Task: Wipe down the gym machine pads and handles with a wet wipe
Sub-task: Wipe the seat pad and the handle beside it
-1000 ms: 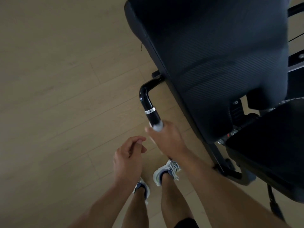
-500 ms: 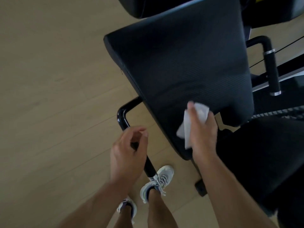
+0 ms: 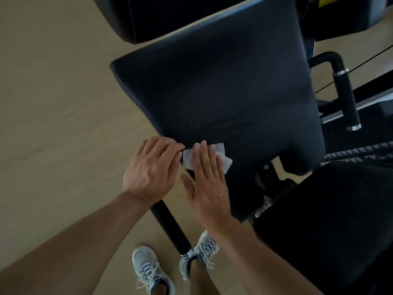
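1. The right hand (image 3: 207, 188) lay flat, fingers straight, pressing the wet wipe (image 3: 188, 159) onto the near edge of the pad (image 3: 223, 92).
2. The left hand (image 3: 151, 169) - fingers curled - touched the wipe's left edge; whether it pinched it, I cannot tell.

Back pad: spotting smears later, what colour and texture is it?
The back pad is black with a fine weave pattern; head view.

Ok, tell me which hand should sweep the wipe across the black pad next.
Right, I'd say. The right hand lies flat on the white wet wipe, pressing it to the black textured pad; the left hand only curls at the pad's edge beside it.
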Motion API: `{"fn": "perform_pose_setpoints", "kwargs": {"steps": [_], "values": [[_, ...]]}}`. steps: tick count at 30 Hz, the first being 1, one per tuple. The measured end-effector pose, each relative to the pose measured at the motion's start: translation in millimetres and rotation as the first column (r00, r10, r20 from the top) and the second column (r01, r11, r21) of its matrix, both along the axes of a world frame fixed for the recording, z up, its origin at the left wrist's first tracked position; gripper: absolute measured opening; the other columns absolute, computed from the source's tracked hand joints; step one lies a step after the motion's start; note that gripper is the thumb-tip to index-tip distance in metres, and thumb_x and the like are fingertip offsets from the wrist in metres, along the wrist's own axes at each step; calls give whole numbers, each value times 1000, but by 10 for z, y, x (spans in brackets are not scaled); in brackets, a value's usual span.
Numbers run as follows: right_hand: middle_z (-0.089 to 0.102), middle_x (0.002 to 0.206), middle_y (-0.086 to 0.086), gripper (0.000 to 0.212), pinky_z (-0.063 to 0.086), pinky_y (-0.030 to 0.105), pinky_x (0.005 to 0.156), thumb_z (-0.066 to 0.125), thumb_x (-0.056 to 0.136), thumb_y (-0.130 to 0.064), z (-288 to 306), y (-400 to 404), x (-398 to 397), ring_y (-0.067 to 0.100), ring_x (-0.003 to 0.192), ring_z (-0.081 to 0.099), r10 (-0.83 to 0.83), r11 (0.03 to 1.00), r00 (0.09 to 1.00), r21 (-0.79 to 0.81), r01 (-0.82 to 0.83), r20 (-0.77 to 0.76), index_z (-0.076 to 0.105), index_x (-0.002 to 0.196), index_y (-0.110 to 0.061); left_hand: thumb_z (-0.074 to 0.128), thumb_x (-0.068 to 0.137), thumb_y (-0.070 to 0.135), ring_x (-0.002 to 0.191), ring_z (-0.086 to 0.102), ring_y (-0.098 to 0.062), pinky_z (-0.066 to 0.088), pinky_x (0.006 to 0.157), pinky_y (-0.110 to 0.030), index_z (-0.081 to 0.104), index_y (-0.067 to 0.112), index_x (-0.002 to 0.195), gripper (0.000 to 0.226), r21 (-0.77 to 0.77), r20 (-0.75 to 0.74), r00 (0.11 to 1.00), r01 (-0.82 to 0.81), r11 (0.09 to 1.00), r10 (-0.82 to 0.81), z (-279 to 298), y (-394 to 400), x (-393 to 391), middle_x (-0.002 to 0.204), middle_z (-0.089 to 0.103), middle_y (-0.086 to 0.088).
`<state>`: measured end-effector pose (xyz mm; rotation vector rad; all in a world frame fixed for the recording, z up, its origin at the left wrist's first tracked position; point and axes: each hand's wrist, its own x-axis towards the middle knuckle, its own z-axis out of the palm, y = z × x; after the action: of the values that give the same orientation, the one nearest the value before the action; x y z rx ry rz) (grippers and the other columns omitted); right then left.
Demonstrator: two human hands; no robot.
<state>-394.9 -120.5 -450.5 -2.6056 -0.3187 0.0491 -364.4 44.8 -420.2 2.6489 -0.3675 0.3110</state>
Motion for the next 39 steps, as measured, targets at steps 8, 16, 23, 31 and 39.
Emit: {"fn": "perform_pose_setpoints", "kwargs": {"steps": [8,16,23,31,39], "values": [[28,166,0,52,52,37,107,46,106,-25,98,-106,80,16,152,31,-176,921,984,351,170,-17,35,157,-20,49,100,25,151,31,-30,25,123,-50,62,19,138,40,264,-65,972,237,935,-228,9,-12,9,155,47,-10],[52,132,-8,52,43,36,108,69,90,-52,232,-146,152,10,125,43,-629,735,757,181,653,-176,61,135,-28,49,104,28,150,34,-30,29,121,-53,59,19,141,39,290,-54,981,193,937,-186,-17,-37,25,154,48,-9],[62,102,-11,22,52,19,74,82,82,-40,475,-192,160,5,93,61,-581,564,685,389,728,-439,63,89,-31,51,103,28,150,35,-29,29,121,-53,61,18,140,39,294,-23,983,182,938,-184,-39,-29,15,154,49,-8],[76,96,-3,29,60,28,80,84,81,-9,702,-221,113,14,91,75,-426,207,574,542,815,-700,60,95,-19,53,97,49,152,31,-25,25,124,-50,47,14,150,64,212,-58,983,182,960,-174,10,-31,2,157,45,-6],[71,94,-13,40,55,16,75,86,79,-10,768,-104,73,2,87,69,-271,563,738,520,643,-619,66,105,-34,56,104,39,141,48,-29,34,118,-49,67,13,121,34,180,53,965,243,953,-256,-45,12,10,144,59,-9]]}}
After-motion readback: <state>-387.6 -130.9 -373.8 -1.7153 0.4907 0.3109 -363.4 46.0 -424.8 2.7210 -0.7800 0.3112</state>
